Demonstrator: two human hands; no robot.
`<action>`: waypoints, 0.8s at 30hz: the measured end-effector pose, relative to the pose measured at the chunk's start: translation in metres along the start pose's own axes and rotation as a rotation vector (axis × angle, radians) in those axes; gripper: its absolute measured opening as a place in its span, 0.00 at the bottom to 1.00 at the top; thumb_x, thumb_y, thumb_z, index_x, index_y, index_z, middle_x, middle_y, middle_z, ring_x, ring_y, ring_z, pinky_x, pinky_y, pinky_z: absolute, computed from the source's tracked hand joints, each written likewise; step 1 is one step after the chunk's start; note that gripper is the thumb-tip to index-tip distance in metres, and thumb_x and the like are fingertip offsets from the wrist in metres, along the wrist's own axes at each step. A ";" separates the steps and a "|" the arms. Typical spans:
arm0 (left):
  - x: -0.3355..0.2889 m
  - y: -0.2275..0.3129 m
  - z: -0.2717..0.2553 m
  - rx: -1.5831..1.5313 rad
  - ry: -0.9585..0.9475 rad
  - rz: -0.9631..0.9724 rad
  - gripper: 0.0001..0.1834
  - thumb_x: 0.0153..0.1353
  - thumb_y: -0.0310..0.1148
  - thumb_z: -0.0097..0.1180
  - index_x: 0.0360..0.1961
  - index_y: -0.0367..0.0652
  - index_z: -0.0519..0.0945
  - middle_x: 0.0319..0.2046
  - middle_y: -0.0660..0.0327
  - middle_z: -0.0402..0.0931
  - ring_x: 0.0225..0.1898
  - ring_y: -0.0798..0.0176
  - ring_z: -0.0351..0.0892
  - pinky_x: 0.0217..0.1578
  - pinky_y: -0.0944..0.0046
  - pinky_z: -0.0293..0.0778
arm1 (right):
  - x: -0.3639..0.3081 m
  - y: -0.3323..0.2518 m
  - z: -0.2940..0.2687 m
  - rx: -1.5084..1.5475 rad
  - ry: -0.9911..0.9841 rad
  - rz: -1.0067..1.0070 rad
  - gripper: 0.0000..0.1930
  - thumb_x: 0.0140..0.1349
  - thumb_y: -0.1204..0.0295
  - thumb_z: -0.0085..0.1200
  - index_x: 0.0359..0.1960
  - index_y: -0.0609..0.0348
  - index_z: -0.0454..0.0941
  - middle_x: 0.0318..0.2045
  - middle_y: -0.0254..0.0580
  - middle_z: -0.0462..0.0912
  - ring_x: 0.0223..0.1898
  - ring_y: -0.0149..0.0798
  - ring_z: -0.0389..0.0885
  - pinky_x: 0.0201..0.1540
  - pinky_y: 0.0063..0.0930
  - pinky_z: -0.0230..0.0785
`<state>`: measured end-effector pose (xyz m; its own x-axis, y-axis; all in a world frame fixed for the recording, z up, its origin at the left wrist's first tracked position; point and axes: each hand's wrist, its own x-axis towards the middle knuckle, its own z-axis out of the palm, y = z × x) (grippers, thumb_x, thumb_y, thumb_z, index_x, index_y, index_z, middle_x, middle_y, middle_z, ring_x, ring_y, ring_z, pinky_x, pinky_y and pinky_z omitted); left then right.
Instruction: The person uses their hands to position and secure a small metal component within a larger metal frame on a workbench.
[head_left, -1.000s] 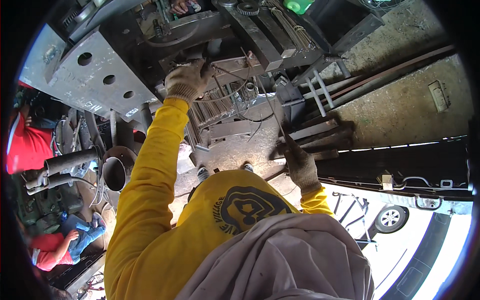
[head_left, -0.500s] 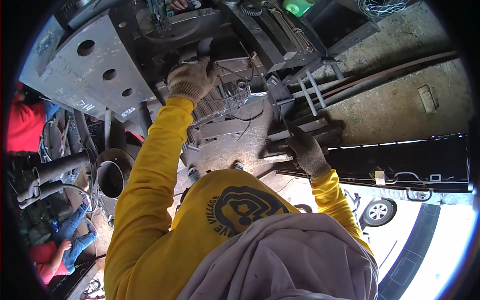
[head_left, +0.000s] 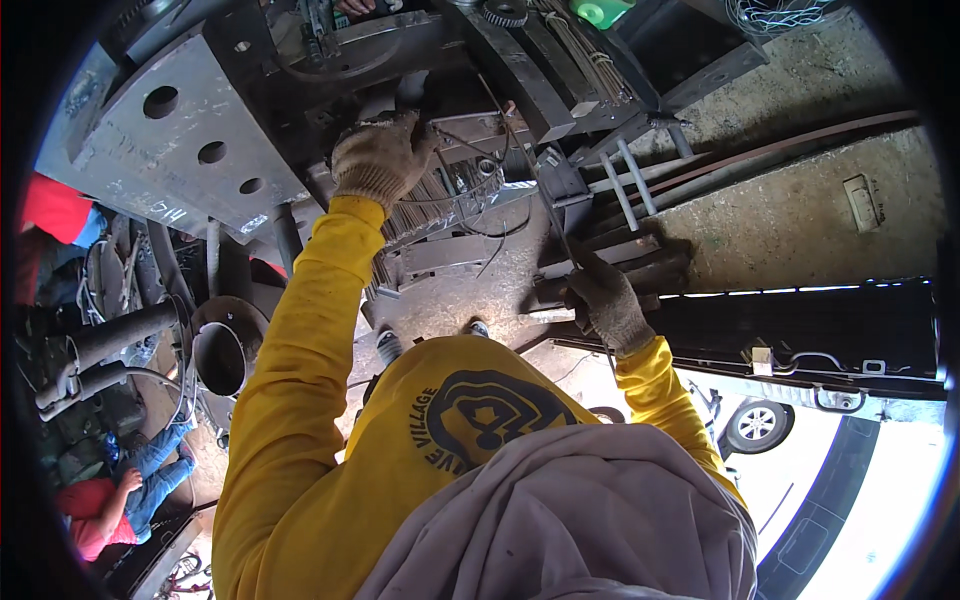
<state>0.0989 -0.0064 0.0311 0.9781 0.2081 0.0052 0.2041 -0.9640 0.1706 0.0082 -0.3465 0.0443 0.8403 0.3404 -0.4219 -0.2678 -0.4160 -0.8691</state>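
My right hand (head_left: 606, 304), in a worn knit glove, is closed around a thin dark metal rod (head_left: 546, 205). The rod slants up and left from the fist, its far end reaching toward the bench. A short stretch of it seems to show below the glove. My left hand (head_left: 376, 160), gloved too, rests at the bench's near edge beside a dark steel frame (head_left: 470, 135). Its fingers curl over the far side, so what they grip is hidden. Right of that hand, a bundle of thin rods (head_left: 428, 205) lies under looping wire (head_left: 500, 232).
A large steel plate with round holes (head_left: 185, 140) stands at left, above a pipe (head_left: 222, 355). Steel bars (head_left: 620, 260) jut out at right by a concrete slab (head_left: 800, 200). A person in red (head_left: 105, 505) sits at lower left. Another person's hand (head_left: 355, 7) shows at the top.
The view has shifted slightly. Both my hands keep nearly the same places, and the rod's far end sits a little higher. Red clothing at the far left has moved up and shows less.
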 end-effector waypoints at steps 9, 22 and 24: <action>0.001 0.000 0.002 0.023 0.042 0.024 0.32 0.66 0.63 0.37 0.62 0.55 0.71 0.47 0.52 0.82 0.49 0.47 0.82 0.48 0.45 0.77 | 0.008 0.012 -0.004 -0.162 0.032 -0.271 0.19 0.72 0.67 0.41 0.60 0.58 0.72 0.28 0.34 0.80 0.21 0.21 0.74 0.20 0.16 0.66; 0.000 0.003 0.001 0.024 0.031 0.002 0.31 0.66 0.62 0.41 0.62 0.57 0.72 0.48 0.54 0.82 0.50 0.49 0.81 0.49 0.46 0.76 | 0.023 0.008 0.002 0.676 0.040 0.077 0.15 0.69 0.63 0.50 0.50 0.60 0.76 0.33 0.38 0.81 0.21 0.26 0.76 0.20 0.16 0.69; -0.002 0.004 -0.002 0.022 0.023 -0.001 0.31 0.65 0.62 0.41 0.61 0.57 0.72 0.48 0.54 0.82 0.50 0.49 0.81 0.50 0.47 0.76 | 0.023 0.003 0.011 0.771 0.055 0.095 0.14 0.69 0.64 0.50 0.49 0.60 0.76 0.31 0.37 0.81 0.20 0.25 0.75 0.20 0.16 0.70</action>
<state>0.0976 -0.0105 0.0342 0.9768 0.2121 0.0281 0.2057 -0.9671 0.1493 0.0214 -0.3307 0.0288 0.8142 0.2824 -0.5073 -0.5749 0.2700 -0.7724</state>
